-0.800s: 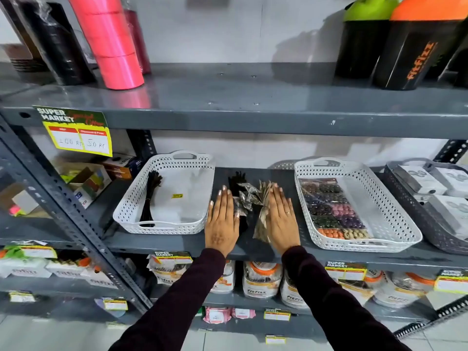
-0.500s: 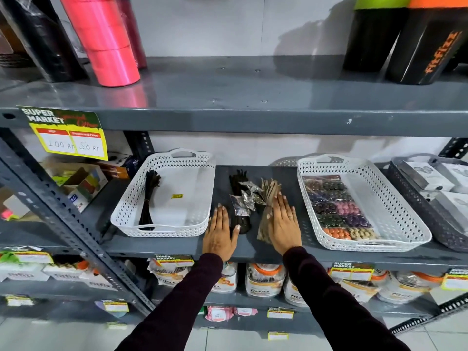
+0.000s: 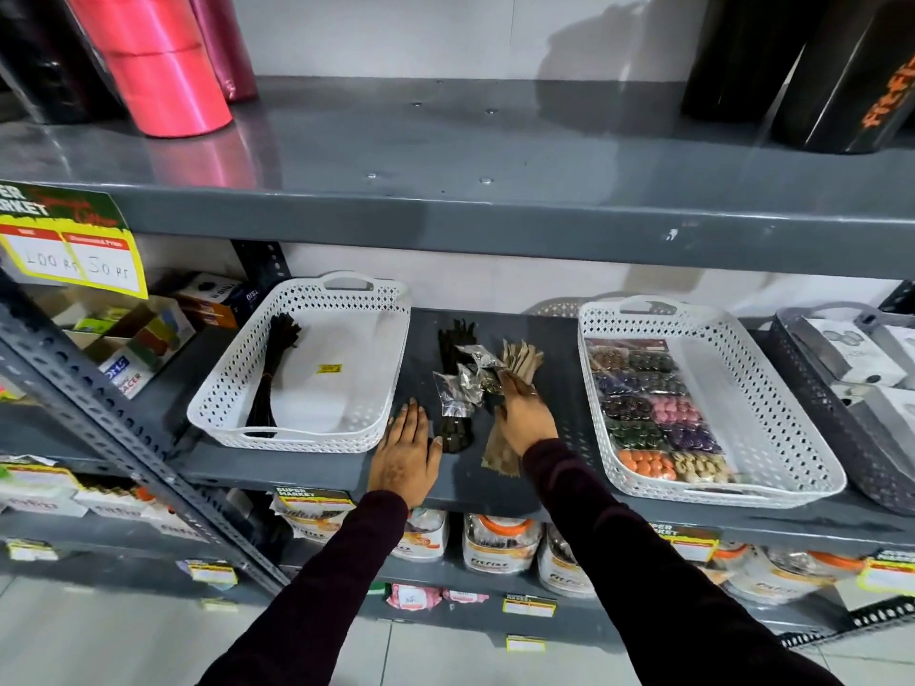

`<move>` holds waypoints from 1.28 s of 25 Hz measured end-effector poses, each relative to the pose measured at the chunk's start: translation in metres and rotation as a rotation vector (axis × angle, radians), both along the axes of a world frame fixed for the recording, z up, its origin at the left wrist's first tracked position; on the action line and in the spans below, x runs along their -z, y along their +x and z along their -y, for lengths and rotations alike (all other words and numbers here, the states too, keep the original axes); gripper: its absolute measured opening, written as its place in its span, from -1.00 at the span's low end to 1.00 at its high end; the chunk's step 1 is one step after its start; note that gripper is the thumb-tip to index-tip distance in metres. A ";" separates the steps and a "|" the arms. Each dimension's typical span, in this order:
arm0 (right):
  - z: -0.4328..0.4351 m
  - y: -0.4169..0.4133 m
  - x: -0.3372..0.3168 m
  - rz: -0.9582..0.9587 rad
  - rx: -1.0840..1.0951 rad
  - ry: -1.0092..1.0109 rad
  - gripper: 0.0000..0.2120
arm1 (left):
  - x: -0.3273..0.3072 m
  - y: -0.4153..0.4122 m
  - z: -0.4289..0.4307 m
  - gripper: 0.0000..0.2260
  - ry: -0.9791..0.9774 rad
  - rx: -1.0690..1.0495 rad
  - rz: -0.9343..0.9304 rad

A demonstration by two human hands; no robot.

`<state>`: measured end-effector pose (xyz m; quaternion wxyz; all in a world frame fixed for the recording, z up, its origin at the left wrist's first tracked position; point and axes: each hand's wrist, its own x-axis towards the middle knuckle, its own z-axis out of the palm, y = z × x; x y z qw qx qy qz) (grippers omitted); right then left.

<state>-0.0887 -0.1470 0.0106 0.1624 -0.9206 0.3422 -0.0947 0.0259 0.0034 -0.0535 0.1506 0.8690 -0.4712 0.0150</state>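
On the grey middle shelf (image 3: 559, 339), between two white baskets, lie a black bundle of strands (image 3: 454, 433), a tan bundle (image 3: 522, 358) and a few small clear packets (image 3: 458, 391). My left hand (image 3: 403, 455) rests flat on the shelf just left of the black bundle, fingers straight. My right hand (image 3: 526, 419) lies over the tan bundle, and its bent fingers and thumb pinch the nearest clear packet at the packets' right edge.
The left white basket (image 3: 232, 388) holds one black bundle (image 3: 273, 383) and a yellow tag. The right white basket (image 3: 792, 438) holds a card of coloured hair ties (image 3: 653, 413). A grey basket (image 3: 812, 388) of boxes stands far right. Pink rolls (image 3: 163, 66) and black bottles stand above.
Both hands drew back toward the shelf's front edge. My right hand then turned left, and its fingers went from flat to bent round a clear packet. My left hand stays flat.
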 end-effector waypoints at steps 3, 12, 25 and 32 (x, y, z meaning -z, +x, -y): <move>0.011 0.017 -0.010 -0.165 -0.053 -0.028 -0.51 | 0.001 -0.001 -0.001 -0.49 -0.016 -0.009 0.046; 0.000 -0.034 -0.016 0.102 0.177 -0.442 -0.60 | -0.002 -0.002 -0.002 -0.49 -0.032 -0.032 0.042; 0.015 -0.027 0.008 -0.304 0.267 -0.060 -0.44 | -0.002 -0.001 -0.003 -0.32 -0.057 -0.029 -0.006; 0.046 0.064 -0.016 -0.253 -0.098 0.002 -0.41 | -0.002 0.000 -0.002 -0.34 -0.075 -0.047 -0.010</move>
